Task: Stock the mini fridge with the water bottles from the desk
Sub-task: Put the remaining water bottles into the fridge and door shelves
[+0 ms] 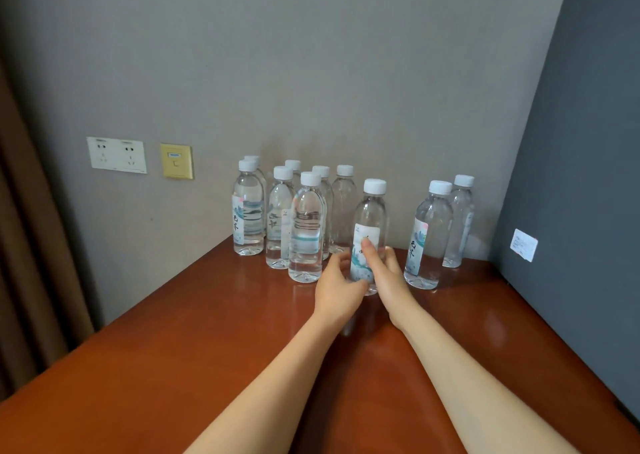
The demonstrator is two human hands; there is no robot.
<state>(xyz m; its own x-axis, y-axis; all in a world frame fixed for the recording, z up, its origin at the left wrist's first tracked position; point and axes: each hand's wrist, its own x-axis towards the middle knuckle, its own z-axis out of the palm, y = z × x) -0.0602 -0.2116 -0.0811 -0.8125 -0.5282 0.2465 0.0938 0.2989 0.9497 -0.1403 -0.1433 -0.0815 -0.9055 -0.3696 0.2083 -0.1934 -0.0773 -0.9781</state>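
The bench (173, 367) carries all the stock in view; the mini fridge does not appear. A grey wall (311, 72) closes the back of the bench and a dark panel (571, 176) closes its right side. A group of seven bottles (280, 218) stands upright at the back left, closely packed. A pair of bottles (431, 235) stands upright at the back right, near the panel. Between the two sets stands the bottle (370, 211) being handled, upright, with a gap on each side.

The left hand (337, 289) and the right hand (388, 277) both grip the lower half of this bottle. The fingers (391, 258) curl round the body from each side, and the right thumb lies across the label (367, 237). Whether the base touches the bench cannot be told.

The step in hand is judged to be the lift-out. Recommended procedure:

1. Raise the bottle straight up, then draw it toward the body through the open gap.
2. Apply moderate pressure only; the thin clear wall probably yields under a hard squeeze.
3. Hold the bottle upright and away from the nearest bottle of the group, which would likely topple others.
4. Consider a one-hand grip, leaving the other hand free for the fridge door.

The white cap (374, 186) appears seated.
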